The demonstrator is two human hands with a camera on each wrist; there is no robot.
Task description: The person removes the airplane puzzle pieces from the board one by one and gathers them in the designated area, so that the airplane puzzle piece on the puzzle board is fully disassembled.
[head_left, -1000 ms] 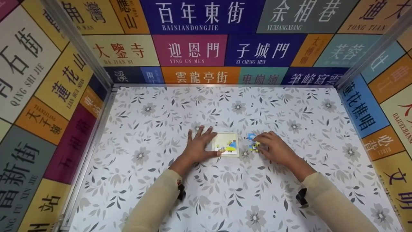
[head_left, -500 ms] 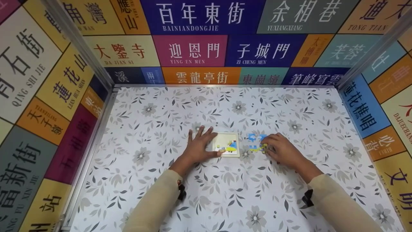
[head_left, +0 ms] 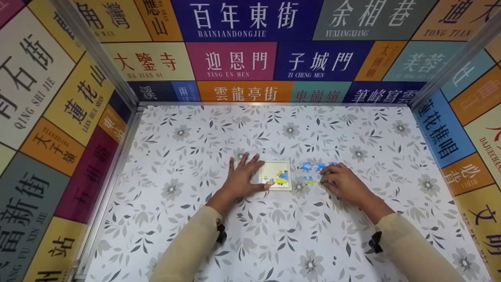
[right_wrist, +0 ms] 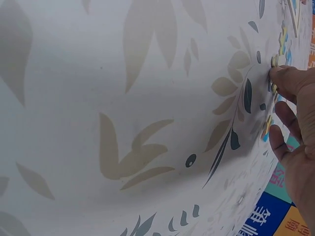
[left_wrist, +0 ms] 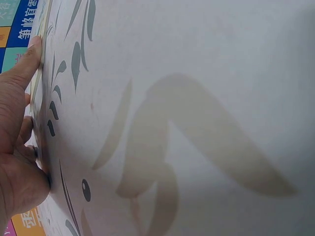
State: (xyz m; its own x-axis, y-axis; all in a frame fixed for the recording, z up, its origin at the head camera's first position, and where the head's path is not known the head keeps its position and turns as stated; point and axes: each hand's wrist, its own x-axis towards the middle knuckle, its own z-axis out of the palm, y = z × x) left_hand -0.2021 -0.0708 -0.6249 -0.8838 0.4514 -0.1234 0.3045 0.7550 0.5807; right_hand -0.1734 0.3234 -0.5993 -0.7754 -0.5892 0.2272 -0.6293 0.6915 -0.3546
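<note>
In the head view a small square puzzle tray (head_left: pixel 290 176) lies on the table, partly filled along its lower and right side with a colourful picture. My left hand (head_left: pixel 241 178) rests at the tray's left side with fingers spread; its index fingertip touches the top edge and its thumb the bottom edge. Right of the tray, blue and yellow jigsaw pieces (head_left: pixel 309 167) lie grouped on the table. My right hand (head_left: pixel 344 182) is over their right part, thumb and fingers pinching a jigsaw piece (right_wrist: pixel 279 60) that is mostly hidden by the fingertips.
The table (head_left: pixel 219 133) has a white cover with a grey floral print. Panels with coloured street-name signs (head_left: pixel 235 60) stand at the back and both sides. Dark wrist devices (head_left: pixel 375 241) sit at the cuffs of the beige sleeves (head_left: pixel 415 246).
My right hand has moved right across the loose jigsaw pieces, uncovering more of the blue and yellow ones. The left hand and tray have stayed in place.
</note>
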